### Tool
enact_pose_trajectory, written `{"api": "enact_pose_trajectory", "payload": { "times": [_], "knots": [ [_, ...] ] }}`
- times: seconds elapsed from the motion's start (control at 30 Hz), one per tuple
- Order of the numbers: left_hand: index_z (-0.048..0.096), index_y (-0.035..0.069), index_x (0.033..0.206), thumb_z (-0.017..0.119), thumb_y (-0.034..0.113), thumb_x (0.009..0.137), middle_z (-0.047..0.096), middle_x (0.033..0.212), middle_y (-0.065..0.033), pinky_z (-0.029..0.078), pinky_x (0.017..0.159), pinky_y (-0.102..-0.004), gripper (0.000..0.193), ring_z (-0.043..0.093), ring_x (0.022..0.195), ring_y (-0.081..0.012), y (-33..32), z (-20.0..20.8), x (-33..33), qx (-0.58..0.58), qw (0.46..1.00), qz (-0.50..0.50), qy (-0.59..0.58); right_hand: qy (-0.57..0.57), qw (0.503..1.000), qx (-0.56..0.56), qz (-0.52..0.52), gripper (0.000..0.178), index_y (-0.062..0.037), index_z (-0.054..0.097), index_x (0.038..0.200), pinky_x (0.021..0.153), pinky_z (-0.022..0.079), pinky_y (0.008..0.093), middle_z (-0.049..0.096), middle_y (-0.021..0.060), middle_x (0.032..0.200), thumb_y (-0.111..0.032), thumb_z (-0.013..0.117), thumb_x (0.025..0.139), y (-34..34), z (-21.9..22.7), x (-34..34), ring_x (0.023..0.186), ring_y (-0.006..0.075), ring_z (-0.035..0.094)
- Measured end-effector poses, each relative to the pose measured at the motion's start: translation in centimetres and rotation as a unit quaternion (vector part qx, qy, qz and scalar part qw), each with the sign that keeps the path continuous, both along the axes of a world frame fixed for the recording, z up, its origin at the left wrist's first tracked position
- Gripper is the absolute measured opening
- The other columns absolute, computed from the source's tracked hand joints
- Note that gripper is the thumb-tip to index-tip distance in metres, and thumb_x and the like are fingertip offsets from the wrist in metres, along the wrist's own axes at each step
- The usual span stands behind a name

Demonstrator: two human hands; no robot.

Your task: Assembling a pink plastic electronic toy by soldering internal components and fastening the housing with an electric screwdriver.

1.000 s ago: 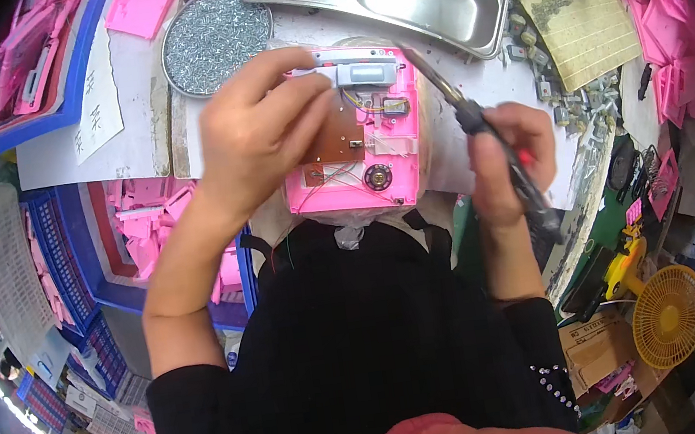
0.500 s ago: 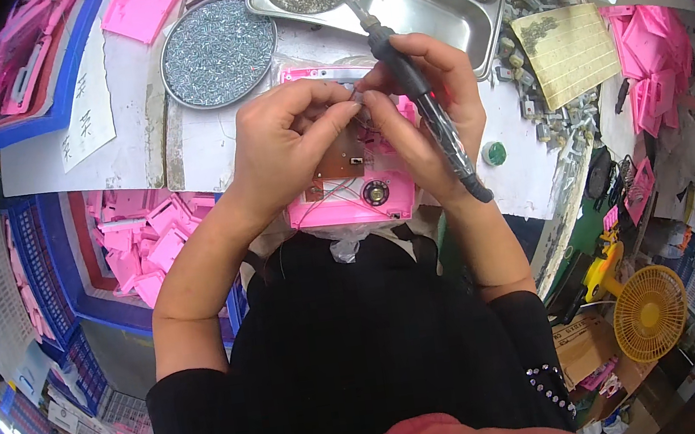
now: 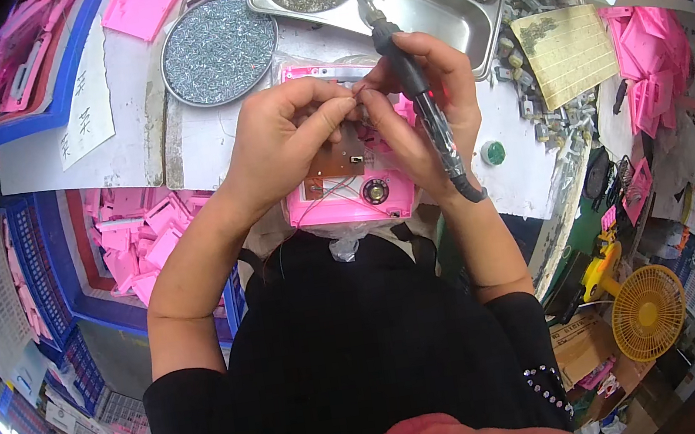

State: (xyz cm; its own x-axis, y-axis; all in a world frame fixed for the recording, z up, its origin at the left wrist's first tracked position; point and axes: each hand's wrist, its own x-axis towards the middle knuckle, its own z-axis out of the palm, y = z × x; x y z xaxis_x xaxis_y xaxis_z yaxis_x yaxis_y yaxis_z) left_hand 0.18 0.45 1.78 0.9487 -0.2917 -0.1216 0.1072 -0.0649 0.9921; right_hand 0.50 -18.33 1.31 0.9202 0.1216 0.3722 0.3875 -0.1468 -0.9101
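Note:
My right hand (image 3: 458,106) carries a soldering iron (image 3: 410,73) between thumb and fingers, its metal tip pointing up and away over the steel tray. Thumb and forefinger of the same hand meet my left hand (image 3: 276,143) above a pink plastic case (image 3: 347,210). My left hand is closed in a pinch at a thin reddish wire (image 3: 360,89); my fingers hide its ends. Inside the case lie a brown circuit board (image 3: 330,163) and a round black part (image 3: 375,191) with thin wires.
A steel compartment tray (image 3: 418,19) with small metal parts stands at the back, beside a round dish of screws (image 3: 219,51). Right of my hand are a small green pot (image 3: 493,153) and scattered metal parts (image 3: 559,123). A blue-edged bin holds pink pieces (image 3: 158,233).
My fingertips have shifted slightly at the wire, which now shows between them. The soldering iron has tilted a little more upright. The pink case stays in place.

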Motion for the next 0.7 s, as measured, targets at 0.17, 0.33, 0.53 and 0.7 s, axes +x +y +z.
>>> {"api": "enact_pose_trajectory", "payload": {
  "times": [0.17, 0.33, 0.53, 0.7],
  "knots": [
    [0.073, -0.003, 0.102, 0.067, 0.011, 0.100, 0.072, 0.086, -0.0027, 0.051, 0.066, -0.0222, 0.015, 0.062, 0.073, -0.0060, -0.17, -0.39, -0.10, -0.012, 1.000, 0.008, 0.002, 0.009, 1.000, 0.025, -0.001, 0.060, -0.0022, 0.046, 0.138, 0.083, 0.059, 0.0310, 0.065, 0.0109, 0.106, 0.013, 0.072, 0.085, 0.15, 0.01, -0.40, 0.094, 0.0180, 0.070],
    [0.073, -0.003, 0.102, 0.067, 0.010, 0.100, 0.073, 0.087, -0.0030, 0.051, 0.067, -0.0225, 0.015, 0.062, 0.073, -0.0063, -0.08, -0.47, -0.04, -0.001, 1.000, 0.000, -0.003, -0.021, 0.999, 0.033, -0.016, 0.055, -0.0048, 0.051, 0.136, 0.073, 0.057, 0.0261, 0.067, 0.0080, 0.095, 0.009, 0.071, 0.087, 0.41, -0.06, -0.05, 0.083, 0.0118, 0.068],
    [0.073, -0.003, 0.101, 0.068, 0.011, 0.099, 0.073, 0.086, -0.0035, 0.052, 0.066, -0.0225, 0.015, 0.063, 0.071, -0.0063, -0.09, -0.47, -0.01, -0.005, 1.000, 0.001, 0.009, -0.011, 0.999, 0.049, -0.018, 0.053, -0.0050, 0.052, 0.135, 0.073, 0.057, 0.0258, 0.067, 0.0077, 0.094, 0.009, 0.071, 0.087, 0.49, 0.00, -0.06, 0.082, 0.0115, 0.068],
    [0.074, -0.004, 0.099, 0.070, 0.013, 0.098, 0.074, 0.083, -0.0043, 0.051, 0.063, -0.0220, 0.017, 0.065, 0.071, -0.0056, -0.21, -0.64, 0.04, -0.014, 1.000, 0.012, 0.000, -0.016, 0.998, 0.044, -0.029, 0.054, -0.0050, 0.052, 0.134, 0.073, 0.056, 0.0256, 0.067, 0.0073, 0.094, 0.008, 0.071, 0.086, 0.42, -0.54, -0.39, 0.081, 0.0114, 0.067]
  ]
}}
